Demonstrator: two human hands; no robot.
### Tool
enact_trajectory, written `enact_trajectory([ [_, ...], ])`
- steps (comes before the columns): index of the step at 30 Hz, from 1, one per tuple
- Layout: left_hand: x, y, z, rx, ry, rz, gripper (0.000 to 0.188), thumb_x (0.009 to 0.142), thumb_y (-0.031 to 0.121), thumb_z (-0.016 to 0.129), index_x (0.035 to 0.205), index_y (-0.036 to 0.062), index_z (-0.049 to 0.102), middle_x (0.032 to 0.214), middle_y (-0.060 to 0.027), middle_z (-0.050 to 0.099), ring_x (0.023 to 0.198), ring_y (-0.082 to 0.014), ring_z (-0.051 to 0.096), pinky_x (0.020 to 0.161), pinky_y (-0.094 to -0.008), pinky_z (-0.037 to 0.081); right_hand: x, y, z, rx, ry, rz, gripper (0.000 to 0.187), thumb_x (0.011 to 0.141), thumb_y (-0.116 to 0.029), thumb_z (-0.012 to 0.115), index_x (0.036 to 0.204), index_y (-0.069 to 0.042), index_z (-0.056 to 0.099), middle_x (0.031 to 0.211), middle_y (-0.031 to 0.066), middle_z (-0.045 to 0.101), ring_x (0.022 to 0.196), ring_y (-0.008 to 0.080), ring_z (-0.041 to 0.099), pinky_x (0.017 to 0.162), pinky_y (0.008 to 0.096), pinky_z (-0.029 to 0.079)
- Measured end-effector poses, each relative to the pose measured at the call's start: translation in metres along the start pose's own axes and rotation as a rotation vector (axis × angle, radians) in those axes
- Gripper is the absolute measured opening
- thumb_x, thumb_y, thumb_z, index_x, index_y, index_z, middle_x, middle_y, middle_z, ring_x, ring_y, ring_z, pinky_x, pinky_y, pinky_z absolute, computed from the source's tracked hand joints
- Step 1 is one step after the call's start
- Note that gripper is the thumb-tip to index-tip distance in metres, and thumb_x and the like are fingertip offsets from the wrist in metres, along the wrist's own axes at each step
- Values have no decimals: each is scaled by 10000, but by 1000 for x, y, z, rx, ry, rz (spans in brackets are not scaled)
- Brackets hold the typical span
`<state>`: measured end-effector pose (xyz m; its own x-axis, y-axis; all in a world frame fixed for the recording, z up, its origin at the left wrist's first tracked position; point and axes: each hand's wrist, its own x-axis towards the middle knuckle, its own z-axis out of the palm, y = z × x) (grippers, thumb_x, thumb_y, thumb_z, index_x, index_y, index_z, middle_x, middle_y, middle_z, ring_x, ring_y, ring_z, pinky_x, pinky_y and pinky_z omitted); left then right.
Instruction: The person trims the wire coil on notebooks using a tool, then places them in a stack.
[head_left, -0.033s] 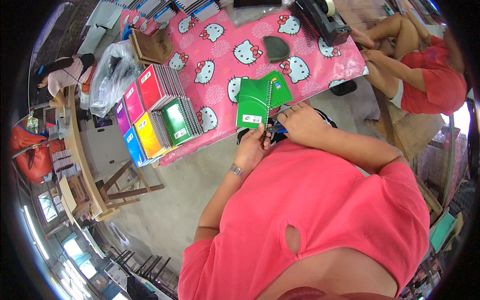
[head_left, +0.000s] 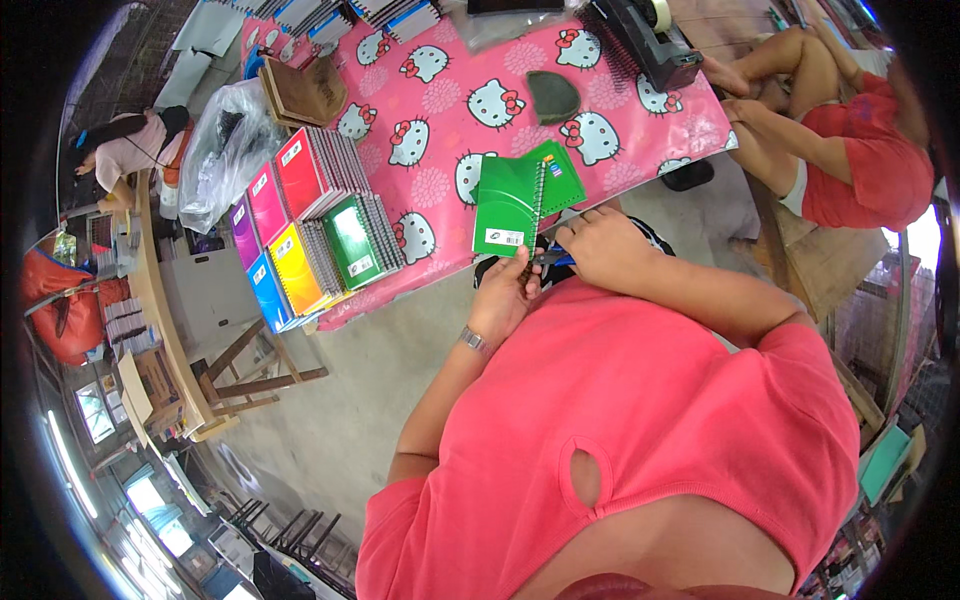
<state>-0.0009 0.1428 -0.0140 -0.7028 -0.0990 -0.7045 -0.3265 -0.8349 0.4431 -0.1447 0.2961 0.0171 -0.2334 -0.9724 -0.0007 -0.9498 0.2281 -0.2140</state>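
Observation:
A green spiral notebook (head_left: 508, 205) lies at the table's near edge, opened out or overlapping a second green cover on its right; I cannot tell which. Its wire coil runs down the middle toward me. My left hand (head_left: 506, 292) pinches the coil's lower end at the notebook's bottom edge, a watch on the wrist. Close beside it, my right hand (head_left: 607, 246) is closed around blue-handled pliers (head_left: 556, 259), whose jaws point at the coil end. The fingers partly hide the tool and the wire.
Stacks of coloured spiral notebooks (head_left: 300, 225) stand on the pink patterned table cover (head_left: 440, 130) at left. Behind them are a brown wooden holder (head_left: 305, 92) and plastic bag (head_left: 225, 150). A dark pad (head_left: 553, 98) and black machine (head_left: 645, 45) lie farther back. Another person (head_left: 860, 160) sits at right.

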Motion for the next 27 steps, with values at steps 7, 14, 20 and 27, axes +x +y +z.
enact_trajectory([
  [7,-2,3,-2,-56,-38,-75,306,969,355,572,1027,56,604,778,-2,565,541,-93,416,526,-232,351,-5,1,3,95,103,36,282,767,-253,651,978,-69,617,905,112,684,847,279,662,805,376,466],
  [14,-3,6,-4,-60,-106,-121,343,965,376,567,1120,70,582,736,21,536,491,-71,357,485,-227,310,-8,3,10,321,-170,206,326,774,-294,695,995,-61,639,834,119,679,773,284,659,737,408,495],
  [20,-5,7,-1,-9,-127,-82,345,974,350,563,1161,60,570,716,32,519,471,-66,322,463,-216,286,14,27,0,982,-652,313,377,795,-380,675,807,-3,690,743,154,686,775,310,675,715,420,513],
  [27,-36,27,-23,47,-42,224,312,978,324,565,1105,40,588,712,10,518,493,-60,328,477,-220,286,16,52,-44,775,-245,47,547,800,-367,668,1220,-31,569,1073,213,639,984,370,616,872,417,481],
])
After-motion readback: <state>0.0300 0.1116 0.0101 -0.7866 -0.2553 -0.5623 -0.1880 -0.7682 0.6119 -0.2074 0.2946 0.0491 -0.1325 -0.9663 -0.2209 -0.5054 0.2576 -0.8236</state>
